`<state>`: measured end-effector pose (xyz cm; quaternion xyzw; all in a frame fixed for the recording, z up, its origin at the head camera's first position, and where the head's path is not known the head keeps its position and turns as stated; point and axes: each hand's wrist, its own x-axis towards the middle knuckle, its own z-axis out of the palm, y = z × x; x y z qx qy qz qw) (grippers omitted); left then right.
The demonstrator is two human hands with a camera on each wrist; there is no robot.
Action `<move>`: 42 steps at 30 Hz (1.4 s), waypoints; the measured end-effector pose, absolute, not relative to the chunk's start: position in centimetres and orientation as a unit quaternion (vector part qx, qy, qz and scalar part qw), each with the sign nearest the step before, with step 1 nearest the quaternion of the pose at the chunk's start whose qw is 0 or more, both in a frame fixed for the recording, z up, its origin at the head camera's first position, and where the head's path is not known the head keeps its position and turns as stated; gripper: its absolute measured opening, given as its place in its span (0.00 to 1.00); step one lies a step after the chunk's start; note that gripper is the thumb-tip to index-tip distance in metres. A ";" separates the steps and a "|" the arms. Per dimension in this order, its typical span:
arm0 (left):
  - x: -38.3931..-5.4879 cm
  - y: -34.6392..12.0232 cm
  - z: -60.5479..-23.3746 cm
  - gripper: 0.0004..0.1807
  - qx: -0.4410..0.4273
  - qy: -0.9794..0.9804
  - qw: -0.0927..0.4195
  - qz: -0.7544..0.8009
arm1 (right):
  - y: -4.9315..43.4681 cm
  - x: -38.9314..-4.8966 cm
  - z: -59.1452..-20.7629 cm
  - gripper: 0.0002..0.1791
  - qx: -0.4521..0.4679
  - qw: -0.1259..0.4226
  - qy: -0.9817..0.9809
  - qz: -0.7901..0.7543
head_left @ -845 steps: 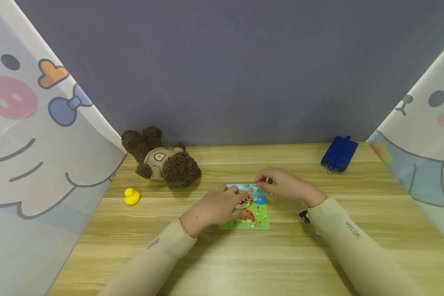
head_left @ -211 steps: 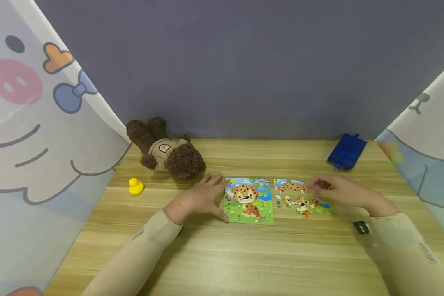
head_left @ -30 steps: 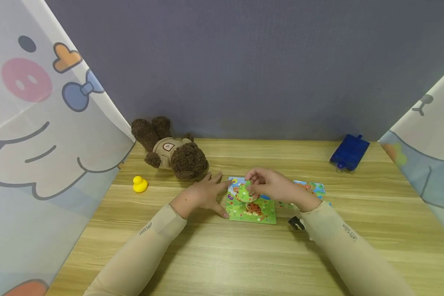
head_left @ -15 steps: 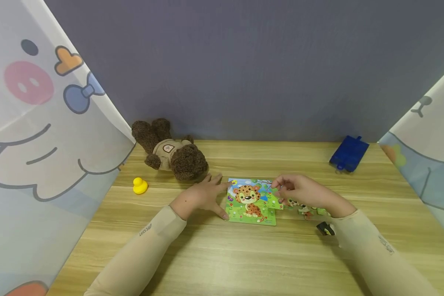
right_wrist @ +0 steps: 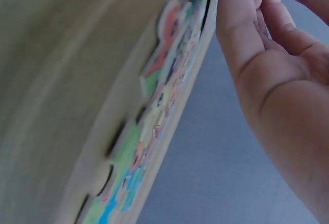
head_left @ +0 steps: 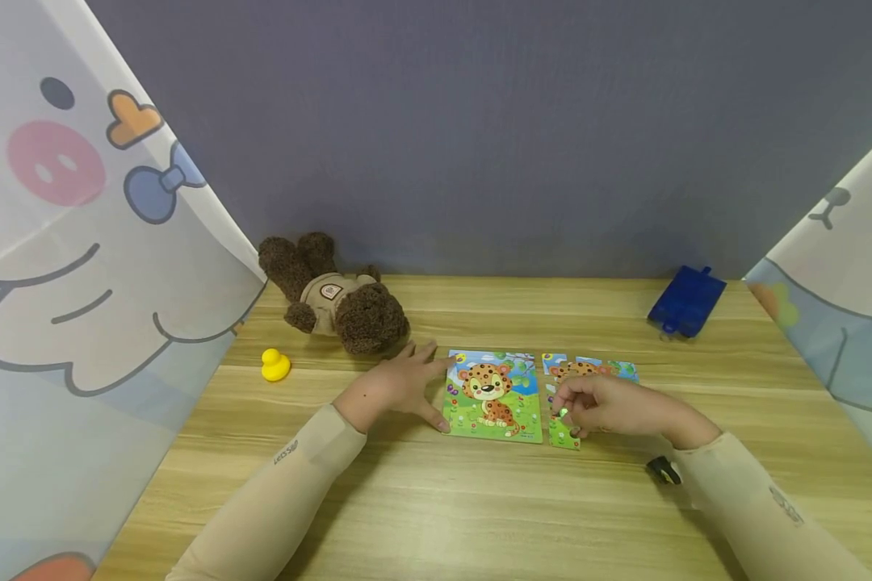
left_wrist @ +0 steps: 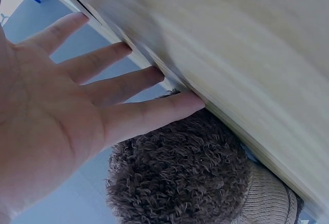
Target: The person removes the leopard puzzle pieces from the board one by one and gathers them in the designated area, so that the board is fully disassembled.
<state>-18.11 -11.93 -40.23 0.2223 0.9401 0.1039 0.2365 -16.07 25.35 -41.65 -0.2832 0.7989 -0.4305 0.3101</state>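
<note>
A square leopard picture board (head_left: 494, 411) lies face up on the wooden table. My left hand (head_left: 400, 387) is spread along its left side, thumb at the lower left corner; in the left wrist view its fingers (left_wrist: 144, 116) are straight. To the right of the board, my right hand (head_left: 610, 407) pinches a green jigsaw piece (head_left: 565, 438) at the lower left of a group of loose jigsaw pieces (head_left: 577, 369). The hand covers part of that group. Several pieces (right_wrist: 154, 106) show edge-on in the right wrist view, where my right fingertips are cut off at the top.
A brown teddy bear (head_left: 366, 319) lies at the back left, near a yellow rubber duck (head_left: 274, 365). At the back right is a blue pouch-like case (head_left: 686, 303). A small black device (head_left: 663, 470) sits by my right cuff. A grey partition (head_left: 480, 161) closes off the back.
My right hand has moved from over the board to its right, bringing the green jigsaw piece down beside the loose pieces. The leopard picture is uncovered again. My left hand has stayed put this last second.
</note>
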 end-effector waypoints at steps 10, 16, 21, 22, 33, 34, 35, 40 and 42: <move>-18.2 -11.9 -40.2 0.66 0.222 0.940 0.239 0.103 | 25.6 -16.0 -42.0 0.07 -0.296 0.269 0.831 -0.386; -18.1 -11.9 -40.3 0.67 0.221 0.939 0.240 0.109 | 25.6 -16.2 -42.0 0.07 -0.307 0.249 0.840 -0.373; -18.2 -11.9 -40.4 0.67 0.221 0.939 0.239 0.109 | 25.6 -16.2 -41.8 0.08 -0.314 0.221 0.850 -0.360; -18.2 -11.9 -40.4 0.67 0.222 0.939 0.238 0.109 | 25.6 -16.2 -41.8 0.07 -0.314 0.216 0.853 -0.357; -18.2 -12.0 -40.3 0.66 0.223 0.939 0.237 0.111 | 24.0 -16.5 -40.7 0.08 -0.299 0.193 0.863 -0.359; -18.2 -12.0 -40.3 0.66 0.223 0.939 0.238 0.110 | 23.7 -16.5 -40.6 0.09 -0.298 0.192 0.863 -0.359; -18.2 -12.0 -40.3 0.66 0.223 0.939 0.237 0.110 | 23.3 -16.6 -40.5 0.10 -0.296 0.193 0.863 -0.360; -18.1 -12.0 -40.2 0.66 0.225 0.939 0.236 0.114 | 21.5 -16.7 -40.5 0.11 -0.288 0.205 0.858 -0.371; -18.1 -12.0 -40.2 0.66 0.226 0.938 0.236 0.117 | 20.8 -16.8 -40.6 0.12 -0.283 0.207 0.859 -0.373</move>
